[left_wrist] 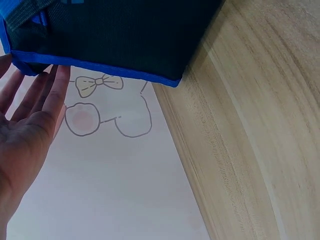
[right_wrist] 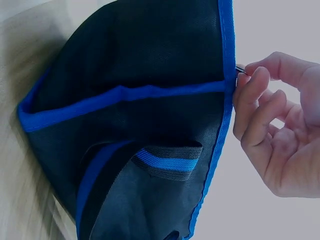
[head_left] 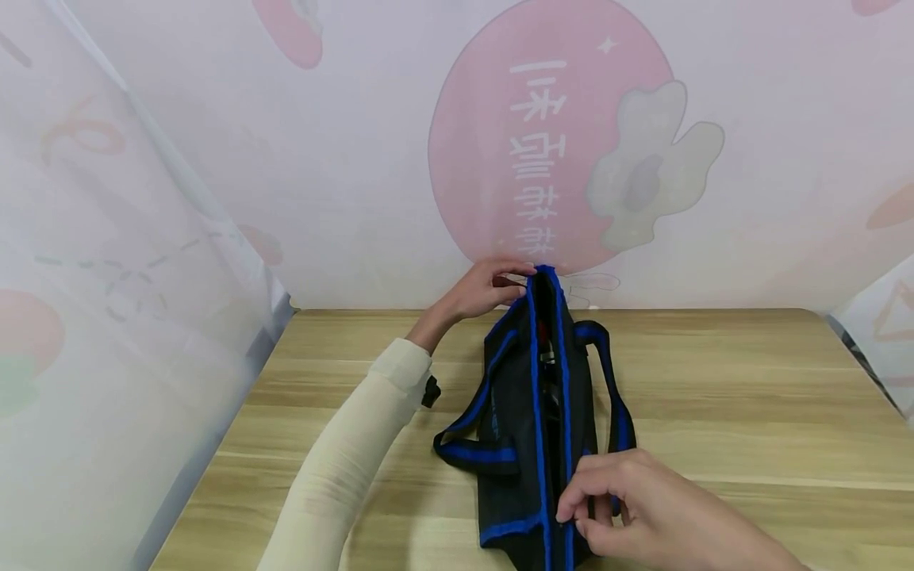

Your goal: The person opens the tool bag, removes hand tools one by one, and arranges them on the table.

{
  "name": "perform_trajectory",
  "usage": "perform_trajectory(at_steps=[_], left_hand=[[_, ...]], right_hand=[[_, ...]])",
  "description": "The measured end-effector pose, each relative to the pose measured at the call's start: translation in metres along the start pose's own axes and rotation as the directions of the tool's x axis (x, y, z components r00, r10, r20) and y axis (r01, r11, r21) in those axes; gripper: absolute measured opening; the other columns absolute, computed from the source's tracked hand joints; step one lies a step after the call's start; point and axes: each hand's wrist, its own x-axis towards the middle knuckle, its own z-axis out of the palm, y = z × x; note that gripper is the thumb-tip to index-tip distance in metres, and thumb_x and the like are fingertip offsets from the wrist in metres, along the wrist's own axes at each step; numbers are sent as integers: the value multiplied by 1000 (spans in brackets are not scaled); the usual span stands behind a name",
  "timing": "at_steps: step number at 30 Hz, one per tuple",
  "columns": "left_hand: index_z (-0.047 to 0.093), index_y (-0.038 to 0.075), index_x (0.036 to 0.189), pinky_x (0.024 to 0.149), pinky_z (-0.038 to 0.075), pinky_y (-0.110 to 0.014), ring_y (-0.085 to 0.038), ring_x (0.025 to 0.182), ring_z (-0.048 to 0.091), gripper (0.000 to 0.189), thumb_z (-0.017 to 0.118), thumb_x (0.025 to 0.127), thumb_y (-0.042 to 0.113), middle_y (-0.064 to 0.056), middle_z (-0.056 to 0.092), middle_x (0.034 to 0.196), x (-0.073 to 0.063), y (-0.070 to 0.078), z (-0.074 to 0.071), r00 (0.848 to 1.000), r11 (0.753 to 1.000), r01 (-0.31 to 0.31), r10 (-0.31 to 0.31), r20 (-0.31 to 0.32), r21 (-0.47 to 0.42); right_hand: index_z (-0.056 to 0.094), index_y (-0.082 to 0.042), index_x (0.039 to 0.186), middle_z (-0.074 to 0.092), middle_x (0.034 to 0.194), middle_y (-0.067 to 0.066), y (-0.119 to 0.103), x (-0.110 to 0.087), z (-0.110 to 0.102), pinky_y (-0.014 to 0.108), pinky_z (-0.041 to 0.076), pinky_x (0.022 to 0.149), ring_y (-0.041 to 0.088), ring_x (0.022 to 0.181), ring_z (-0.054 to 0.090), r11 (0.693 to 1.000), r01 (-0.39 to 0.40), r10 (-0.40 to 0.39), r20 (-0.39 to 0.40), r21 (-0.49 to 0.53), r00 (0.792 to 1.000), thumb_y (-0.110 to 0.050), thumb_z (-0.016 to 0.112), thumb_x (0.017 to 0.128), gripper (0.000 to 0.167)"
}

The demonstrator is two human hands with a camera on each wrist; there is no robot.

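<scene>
A black tool bag (head_left: 510, 492) with blue trim stands on the table, its long top opening running away from me. Inside the opening, small red and metallic items show, too dark to make out. At the far end, my left hand (head_left: 485, 289) holds the bag's top corner between thumb and fingers; the left wrist view shows those fingers (left_wrist: 52, 95) against the blue edging. My right hand (head_left: 628, 500) is at the near end of the opening. Its thumb and index finger pinch a small metal zipper pull (right_wrist: 241, 70) beside the blue edge.
Two black-and-blue strap handles hang out, one left (head_left: 474, 454) and one right (head_left: 620, 396) of the bag. The wooden table (head_left: 750, 412) ends at a pale printed cloth (head_left: 357, 159) behind. A small black object (head_left: 432, 392) shows by the left cuff.
</scene>
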Motion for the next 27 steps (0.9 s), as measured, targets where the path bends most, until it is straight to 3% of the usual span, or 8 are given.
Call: perform_trajectory(at_steps=[6, 13, 18, 27], left_hand=[[58, 4, 153, 100, 65, -42, -36, 133, 68, 48, 63, 106, 13, -16, 54, 159, -5, 3, 1, 1000, 999, -6, 7, -11, 44], [53, 4, 157, 119, 53, -44, -34, 143, 61, 52, 61, 108, 21, -17, 50, 163, -15, 14, 3, 999, 992, -18, 22, -24, 128], [49, 5, 160, 120, 51, -51, -36, 146, 57, 56, 59, 110, 27, -17, 47, 167, -30, 22, 5, 999, 987, 0, 8, -45, 163], [50, 6, 160, 116, 54, -52, -38, 148, 54, 59, 64, 108, 31, -14, 50, 165, -64, 46, 16, 996, 978, 15, 3, -86, 210]], right_hand=[[79, -23, 111, 72, 101, -9, -1, -1, -4, 20, 53, 54, -5, 77, 59, 1000, -5, 4, -13, -11, 1000, -1, 71, 98, 27], [75, -23, 113, 72, 99, -11, 0, 2, -16, 22, 58, 62, -3, 83, 63, 990, 19, -36, -123, -138, 992, -20, 75, 102, 12], [72, -22, 122, 72, 112, -9, 1, 8, -27, 24, 60, 72, 3, 95, 65, 977, -50, 6, -209, -206, 978, -27, 75, 102, 21], [63, -18, 142, 65, 138, 1, 9, 19, -39, 28, 63, 89, 20, 117, 66, 939, -128, 6, -357, -319, 934, -30, 78, 100, 46]])
